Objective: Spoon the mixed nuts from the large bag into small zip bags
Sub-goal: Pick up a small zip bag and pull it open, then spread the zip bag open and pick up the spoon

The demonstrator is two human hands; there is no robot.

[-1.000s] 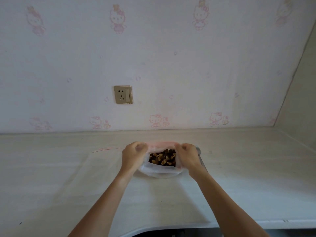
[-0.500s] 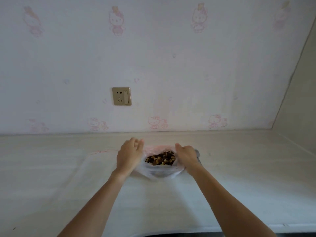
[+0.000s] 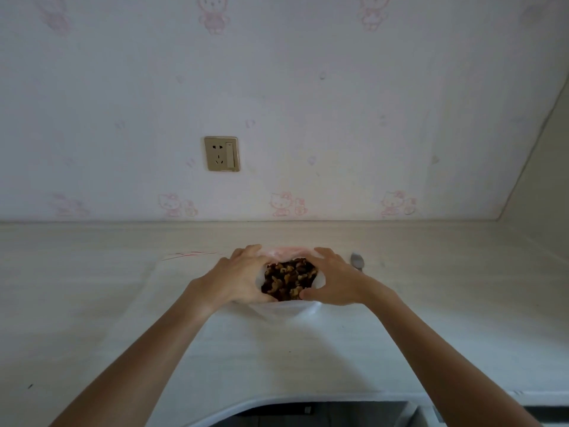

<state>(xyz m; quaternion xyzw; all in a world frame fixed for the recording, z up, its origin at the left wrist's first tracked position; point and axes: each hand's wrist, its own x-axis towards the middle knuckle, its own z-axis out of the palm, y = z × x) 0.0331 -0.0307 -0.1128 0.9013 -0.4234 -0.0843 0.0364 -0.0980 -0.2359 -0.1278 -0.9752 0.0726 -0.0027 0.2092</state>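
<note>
Nuts (image 3: 289, 280) fill the bag (image 3: 288, 308), which stands on the table (image 3: 431, 303) with its mouth upward. Left hand (image 3: 237, 282) and right hand (image 3: 335, 282) curl their fingers round its sides, gripping it. A spoon (image 3: 357, 261) lies just right, long axis toward the wall.

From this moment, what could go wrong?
1. Both hands, left and right, hold the bag open around the nuts; letting go may collapse or tip it.
2. The spoon lies behind the right hand, so reaching could knock it.
</note>
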